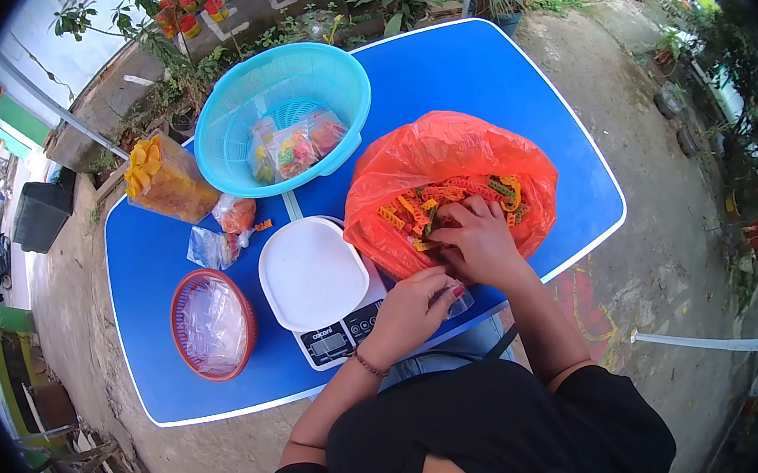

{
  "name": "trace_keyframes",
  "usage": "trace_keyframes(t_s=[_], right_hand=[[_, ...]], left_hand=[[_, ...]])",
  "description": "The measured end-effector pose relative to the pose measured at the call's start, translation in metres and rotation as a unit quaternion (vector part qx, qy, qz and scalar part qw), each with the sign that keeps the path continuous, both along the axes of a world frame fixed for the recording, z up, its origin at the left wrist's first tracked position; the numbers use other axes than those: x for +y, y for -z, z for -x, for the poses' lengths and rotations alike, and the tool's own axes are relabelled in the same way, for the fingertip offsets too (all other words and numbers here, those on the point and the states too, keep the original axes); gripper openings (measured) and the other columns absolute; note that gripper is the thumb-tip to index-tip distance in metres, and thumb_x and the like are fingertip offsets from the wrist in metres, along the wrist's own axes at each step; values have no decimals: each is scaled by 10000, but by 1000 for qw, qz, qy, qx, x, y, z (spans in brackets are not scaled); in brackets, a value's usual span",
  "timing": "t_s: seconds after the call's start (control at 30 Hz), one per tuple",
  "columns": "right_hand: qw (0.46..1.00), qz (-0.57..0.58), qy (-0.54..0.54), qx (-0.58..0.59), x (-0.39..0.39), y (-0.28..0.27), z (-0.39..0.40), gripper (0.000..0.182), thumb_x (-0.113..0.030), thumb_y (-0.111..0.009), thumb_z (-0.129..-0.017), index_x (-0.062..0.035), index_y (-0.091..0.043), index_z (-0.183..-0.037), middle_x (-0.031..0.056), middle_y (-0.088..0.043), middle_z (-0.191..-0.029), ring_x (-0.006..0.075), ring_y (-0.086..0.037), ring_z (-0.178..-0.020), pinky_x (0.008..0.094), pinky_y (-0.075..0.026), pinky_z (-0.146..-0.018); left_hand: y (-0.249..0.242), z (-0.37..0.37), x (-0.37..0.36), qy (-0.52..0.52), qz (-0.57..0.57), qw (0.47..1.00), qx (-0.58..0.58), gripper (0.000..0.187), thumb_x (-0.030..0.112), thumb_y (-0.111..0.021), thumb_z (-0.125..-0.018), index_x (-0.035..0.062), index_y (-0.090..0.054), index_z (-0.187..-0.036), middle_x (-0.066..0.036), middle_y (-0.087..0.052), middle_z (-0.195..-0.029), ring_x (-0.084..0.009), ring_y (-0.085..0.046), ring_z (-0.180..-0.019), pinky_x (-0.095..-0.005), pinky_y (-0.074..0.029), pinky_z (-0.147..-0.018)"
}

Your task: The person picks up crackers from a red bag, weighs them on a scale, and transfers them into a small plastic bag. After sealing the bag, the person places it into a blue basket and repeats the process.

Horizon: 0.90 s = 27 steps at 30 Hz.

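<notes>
A red plastic bag (pixel 444 153) stands open on the blue table, full of orange, yellow and green snack pieces (pixel 409 215). My right hand (pixel 480 240) reaches into the bag's mouth, fingers bent over the snacks; what its fingertips hold is hidden. At the bag's near edge, my left hand (pixel 415 310) is closed on a small clear plastic bag (pixel 461 301), which has something reddish in it. Left of my hands is a white kitchen scale (pixel 330 346) bearing an empty-looking white tray (pixel 313 273).
A turquoise basket (pixel 235 164) holds several filled packets (pixel 295 149). A red basket (pixel 246 327) contains clear bags (pixel 214 323). Small packets (pixel 211 246) and a container of yellow chips (pixel 169 184) are at the left. The table (pixel 472 63) has a white rim.
</notes>
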State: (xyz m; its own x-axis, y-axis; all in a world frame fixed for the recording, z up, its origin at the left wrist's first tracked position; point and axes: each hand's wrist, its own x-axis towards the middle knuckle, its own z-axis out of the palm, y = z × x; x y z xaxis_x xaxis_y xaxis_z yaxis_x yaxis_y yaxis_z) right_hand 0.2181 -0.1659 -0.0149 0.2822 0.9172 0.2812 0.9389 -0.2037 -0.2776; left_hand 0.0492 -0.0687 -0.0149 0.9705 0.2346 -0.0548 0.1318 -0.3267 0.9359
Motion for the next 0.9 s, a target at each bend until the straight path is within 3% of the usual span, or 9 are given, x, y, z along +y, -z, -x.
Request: trace_keyframes(t_s=[0.1, 0.2, 0.33, 0.5, 0.67, 0.77, 0.9], right_hand=[[998, -17, 44, -43, 10, 2, -6, 232, -128, -725, -764, -208, -784, -974, -22, -650, -1128, 247, -541, -1093, 427, -403, -912], [995, -21, 83, -58, 17, 10, -14, 256, -100, -709, -765, -214, -786, -980, -26, -658, -1128, 236, -566, -1071, 423, -402, -916], [984, -67, 120, -112, 17, 8, -32, 292, -60, -688, -761, -205, -788, -993, -23, -691, -1094, 248, -590, -1044, 416, -404, -921], [987, -87, 126, -43, 9, 2, -42, 281, -32, -671, -770, -173, -782, -986, -8, -707, -1039, 262, -590, -1034, 424, -423, -884], [996, -64, 57, -1, 4, -7, -16, 218, -37, -667, -767, -137, -768, -932, 1, -699, -993, 250, -580, -1033, 429, -420, -856], [998, 54, -11, 39, 2, 2, -7, 205, -43, -655, -761, -122, -761, -918, 3, -692, -1001, 248, -575, -1034, 431, -418, -853], [999, 17, -3, 28, 8, 5, -8, 299, -45, -638, -762, -123, -758, -1025, 17, -700, -1074, 249, -583, -1057, 431, -424, -869]], left_hand=[[-5, 2, 0, -8, 20, 1000, 12, 191, 147, -641, -983, -23, -690, -1055, -154, -683, -1190, -179, -730, -716, -276, -568, -669], [-6, 6, -1, -15, 20, 1000, -18, 217, 193, -606, -996, -6, -690, -1025, -169, -688, -1141, -240, -703, -667, -337, -554, -686], [-2, 7, 2, -10, 45, 999, -2, 218, 187, -593, -1002, -6, -687, -1038, -200, -661, -1259, -233, -720, -677, -325, -566, -689], [-2, 1, 4, -20, 78, 997, 1, 178, 108, -612, -983, -17, -692, -1082, -225, -616, -1363, -175, -733, -708, -281, -583, -671], [13, -4, 3, -30, 4, 1000, 8, 221, 221, -618, -973, 20, -695, -1024, -238, -561, -1410, -291, -724, -711, -373, -574, -735], [20, -5, 3, -33, -31, 999, 14, 224, 238, -624, -960, 33, -697, -1013, -238, -568, -1391, -358, -708, -809, -418, -566, -775], [16, -3, 0, -35, -63, 997, 27, 219, 239, -628, -953, 36, -695, -996, -220, -588, -1366, -405, -677, -927, -445, -555, -807]])
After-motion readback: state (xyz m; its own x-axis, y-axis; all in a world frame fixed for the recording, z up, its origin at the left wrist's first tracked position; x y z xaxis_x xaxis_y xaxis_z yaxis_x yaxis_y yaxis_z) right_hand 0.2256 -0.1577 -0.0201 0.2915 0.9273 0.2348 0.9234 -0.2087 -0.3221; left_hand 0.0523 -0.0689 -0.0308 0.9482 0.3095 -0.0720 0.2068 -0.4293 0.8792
